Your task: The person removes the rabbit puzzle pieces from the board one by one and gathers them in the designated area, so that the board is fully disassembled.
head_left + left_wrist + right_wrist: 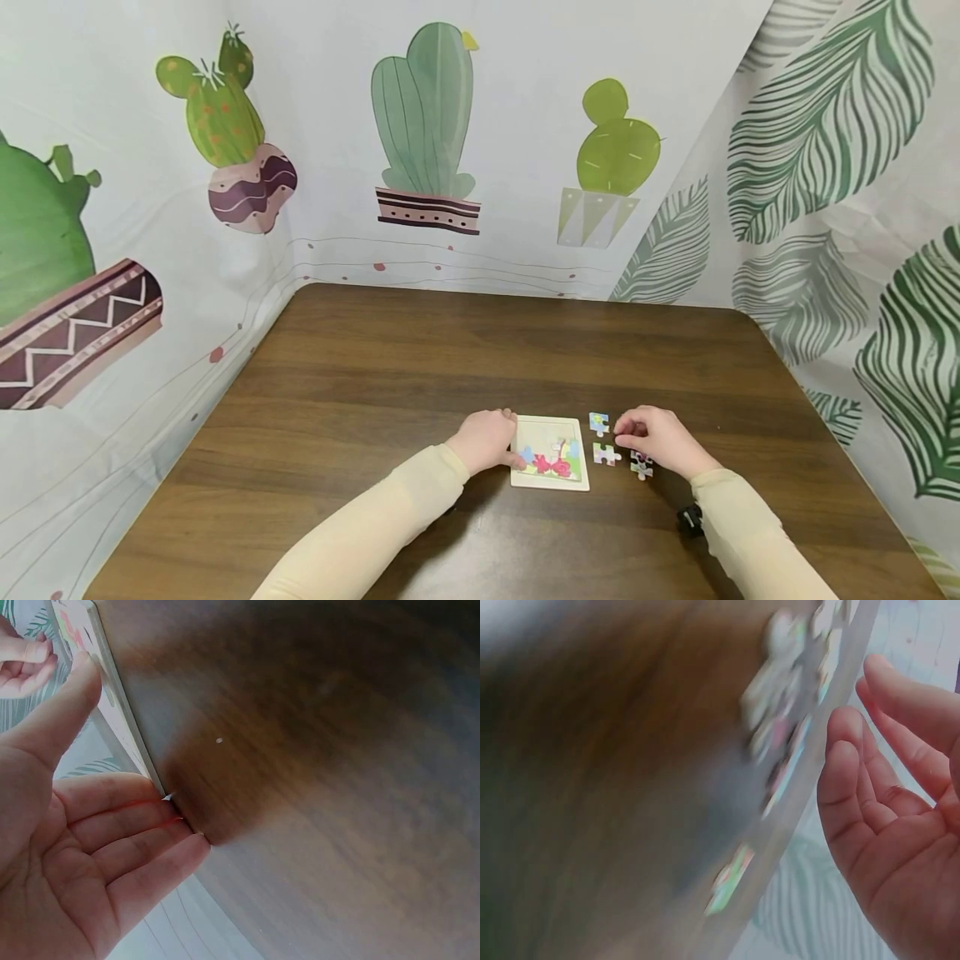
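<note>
A pale square puzzle tray [555,486] lies on the table with red, blue and green pieces [553,467] along its near side. At its left edge my left hand [483,442] holds it, thumb over the rim and fingers along the side; the left wrist view shows this hand [82,847] against the tray [124,712]. To the right lie a blue puzzle piece [598,423], a pale one [604,454] and a dark multicoloured cluster [641,468]. Just over these hovers my right hand [660,437], fingers loosely bent, with nothing visible between them.
The brown wooden table [450,350] reaches back to a cloth wall [517,125] printed with cacti and leaves. A black device [690,521] sits by the right wrist. In the right wrist view a green-edged piece [731,881] lies apart from blurred others.
</note>
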Demonstrator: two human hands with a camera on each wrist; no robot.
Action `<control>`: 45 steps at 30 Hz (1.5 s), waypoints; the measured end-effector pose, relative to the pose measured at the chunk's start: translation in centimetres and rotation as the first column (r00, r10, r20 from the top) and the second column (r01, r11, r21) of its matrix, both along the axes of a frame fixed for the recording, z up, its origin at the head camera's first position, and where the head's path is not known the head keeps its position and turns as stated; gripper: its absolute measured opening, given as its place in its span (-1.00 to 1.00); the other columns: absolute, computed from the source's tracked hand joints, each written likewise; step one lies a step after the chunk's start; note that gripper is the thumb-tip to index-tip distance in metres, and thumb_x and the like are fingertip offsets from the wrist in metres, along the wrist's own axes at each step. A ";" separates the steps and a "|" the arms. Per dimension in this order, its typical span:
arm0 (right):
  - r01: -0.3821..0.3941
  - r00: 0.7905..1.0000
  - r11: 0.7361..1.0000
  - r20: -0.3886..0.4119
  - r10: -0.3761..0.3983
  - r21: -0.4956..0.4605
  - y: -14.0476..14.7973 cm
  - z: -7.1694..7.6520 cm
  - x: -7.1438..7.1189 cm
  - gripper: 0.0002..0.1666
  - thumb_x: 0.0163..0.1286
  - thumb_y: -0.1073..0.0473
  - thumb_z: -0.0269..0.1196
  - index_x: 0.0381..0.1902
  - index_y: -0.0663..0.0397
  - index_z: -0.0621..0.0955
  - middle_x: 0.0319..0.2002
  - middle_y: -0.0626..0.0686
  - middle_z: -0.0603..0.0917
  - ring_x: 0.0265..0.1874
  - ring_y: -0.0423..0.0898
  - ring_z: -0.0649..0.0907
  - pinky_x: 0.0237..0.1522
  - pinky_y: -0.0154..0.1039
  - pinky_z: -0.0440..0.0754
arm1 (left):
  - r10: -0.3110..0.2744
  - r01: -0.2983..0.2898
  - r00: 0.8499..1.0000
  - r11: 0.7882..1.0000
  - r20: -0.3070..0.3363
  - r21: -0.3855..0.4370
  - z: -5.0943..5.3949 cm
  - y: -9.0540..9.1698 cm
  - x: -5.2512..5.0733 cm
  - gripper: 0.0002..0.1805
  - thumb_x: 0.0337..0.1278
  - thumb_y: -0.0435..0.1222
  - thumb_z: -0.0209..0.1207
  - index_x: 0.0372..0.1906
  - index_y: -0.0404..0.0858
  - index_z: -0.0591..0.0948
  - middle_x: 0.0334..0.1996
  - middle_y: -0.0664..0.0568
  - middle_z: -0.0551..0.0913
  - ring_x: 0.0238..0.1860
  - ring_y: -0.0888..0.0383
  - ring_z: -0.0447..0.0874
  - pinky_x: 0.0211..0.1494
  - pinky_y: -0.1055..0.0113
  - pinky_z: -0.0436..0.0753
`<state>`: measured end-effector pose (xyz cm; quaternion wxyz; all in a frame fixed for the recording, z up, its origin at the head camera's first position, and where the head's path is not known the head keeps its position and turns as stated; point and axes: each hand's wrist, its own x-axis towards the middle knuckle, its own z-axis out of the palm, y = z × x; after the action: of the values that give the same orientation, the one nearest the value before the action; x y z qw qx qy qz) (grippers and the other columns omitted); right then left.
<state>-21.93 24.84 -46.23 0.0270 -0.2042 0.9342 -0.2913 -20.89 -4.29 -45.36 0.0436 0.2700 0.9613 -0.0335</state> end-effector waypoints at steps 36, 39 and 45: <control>-0.180 0.978 0.973 -0.078 0.193 0.145 -8.2 -0.6 1.0 -0.81 0.02 0.17 0.47 -0.40 -0.02 0.66 -0.39 -0.13 0.52 -0.46 -0.22 0.48 -0.36 -0.35 0.50 | 0.009 -0.009 1.000 1.000 0.006 -0.001 0.2 0.1 0.2 -0.14 -0.19 0.26 0.30 0.16 -0.27 0.57 0.08 -0.06 0.62 -0.04 0.10 0.67 -0.15 0.32 0.65; -0.167 0.978 0.972 -0.098 0.184 0.163 -8.3 -0.7 1.0 -0.77 0.00 0.18 0.48 -0.41 -0.04 0.61 -0.41 -0.13 0.50 -0.44 -0.22 0.45 -0.34 -0.32 0.50 | 0.006 -0.006 1.000 1.000 0.000 0.002 0.2 0.0 0.2 -0.14 -0.20 0.26 0.30 0.15 -0.28 0.57 0.08 -0.06 0.63 -0.04 0.09 0.67 -0.14 0.32 0.65; -0.126 0.976 0.972 -0.152 0.157 0.199 -8.6 -0.5 1.4 -0.66 -0.06 0.13 0.51 -0.28 -0.02 0.67 -0.39 -0.12 0.51 -0.36 -0.17 0.45 -0.29 -0.23 0.50 | 0.003 -0.003 1.000 1.000 -0.011 0.000 0.2 0.0 0.2 -0.14 -0.20 0.26 0.30 0.15 -0.27 0.58 0.08 -0.06 0.63 -0.04 0.10 0.68 -0.16 0.33 0.65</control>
<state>-20.50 16.22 -46.73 -0.0112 -0.2907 0.9395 -0.1809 -20.71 -4.26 -45.20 0.0386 0.2683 0.9619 -0.0351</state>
